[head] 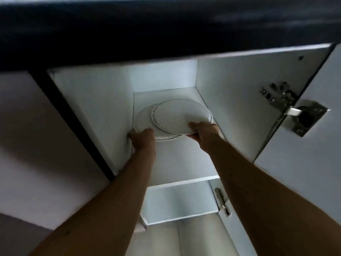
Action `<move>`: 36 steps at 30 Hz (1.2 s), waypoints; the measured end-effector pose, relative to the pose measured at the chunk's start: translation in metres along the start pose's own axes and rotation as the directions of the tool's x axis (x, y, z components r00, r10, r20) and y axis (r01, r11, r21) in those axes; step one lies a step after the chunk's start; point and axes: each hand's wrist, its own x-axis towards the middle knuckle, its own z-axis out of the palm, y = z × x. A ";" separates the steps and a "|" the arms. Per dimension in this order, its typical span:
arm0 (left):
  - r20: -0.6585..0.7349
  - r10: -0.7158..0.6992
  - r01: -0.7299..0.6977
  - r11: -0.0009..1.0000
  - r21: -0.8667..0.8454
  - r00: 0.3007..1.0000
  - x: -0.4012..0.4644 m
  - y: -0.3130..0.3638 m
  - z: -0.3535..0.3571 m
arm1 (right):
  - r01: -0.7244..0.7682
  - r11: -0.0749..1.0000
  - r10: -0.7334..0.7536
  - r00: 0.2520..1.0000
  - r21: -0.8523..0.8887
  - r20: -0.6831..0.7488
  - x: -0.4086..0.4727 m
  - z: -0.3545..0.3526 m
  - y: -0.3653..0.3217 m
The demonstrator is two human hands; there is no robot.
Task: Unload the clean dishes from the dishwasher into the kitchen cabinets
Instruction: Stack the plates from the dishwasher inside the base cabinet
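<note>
left hand (143,138): reaching up, fingers curling round the lower plate (144,121) edge
right hand (202,132): reaching up, fingers gripping the top plate (180,115) rim
plates: two, overlapping just past the fingertips, above the cabinet shelf (177,163)

Bare forearms, no sleeves, left hand (143,138), right hand (202,133)

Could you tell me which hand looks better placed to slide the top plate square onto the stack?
Probably the right hand. It grips the near edge of the top plate, which sits offset to the right on the lower plate. The left hand holds the lower plate's near edge, steadying it on the shelf.
</note>
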 end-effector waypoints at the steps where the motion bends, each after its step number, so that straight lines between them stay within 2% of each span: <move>1: -0.029 0.027 -0.027 1.000 0.009 0.999 0.012 -0.008 0.002 | 0.022 1.000 -0.022 1.000 -0.010 0.007 0.009 0.003 0.003; 3: -0.063 0.125 -0.119 0.988 0.096 0.990 0.028 -0.022 0.005 | 0.066 0.997 -0.065 0.998 -0.036 0.013 0.028 0.006 0.008; 7: -0.053 0.308 -0.298 0.943 0.147 0.950 0.034 -0.024 0.016 | 0.123 0.979 -0.125 0.992 -0.162 -0.003 0.059 0.007 0.019; 10: -0.014 0.438 -0.405 0.843 0.354 0.899 0.039 -0.022 0.024 | 0.142 0.958 -0.146 0.989 -0.250 0.002 0.076 0.009 0.025; 12: 0.095 0.513 -0.496 0.741 0.453 0.853 0.037 -0.024 0.027 | 0.168 0.929 -0.171 0.985 -0.331 0.021 0.083 0.009 0.024; 14: 0.193 0.544 -0.555 0.648 0.521 0.816 0.037 -0.024 0.032 | 0.183 0.910 -0.188 0.982 -0.372 0.024 0.089 0.010 0.019; 20: 0.269 0.526 -0.555 0.519 0.650 0.807 0.060 -0.019 0.049 | 0.245 0.834 -0.284 0.959 -0.495 -0.003 0.118 0.014 0.006; 24: 0.372 0.422 -0.509 0.278 0.814 0.827 0.064 -0.018 0.057 | 0.359 0.579 -0.433 0.896 -0.732 0.098 0.130 0.015 0.005; 27: 0.438 0.346 -0.513 0.164 0.842 0.830 0.060 -0.019 0.059 | 0.432 0.540 -0.478 0.864 -0.722 0.159 0.130 0.016 0.010; 29: 0.459 0.330 -0.518 0.116 0.847 0.825 0.057 -0.021 0.060 | 0.461 0.452 -0.520 0.832 -0.764 0.194 0.130 0.015 0.014; 33: 0.483 0.311 -0.528 0.073 0.846 0.818 0.055 -0.026 0.060 | 0.467 0.163 -0.653 0.712 -0.869 0.260 0.117 0.014 0.018; 36: 0.472 0.365 -0.516 0.030 0.856 0.803 0.056 -0.029 0.062 | 0.463 -0.205 -0.703 0.543 -0.862 0.459 0.109 0.016 0.021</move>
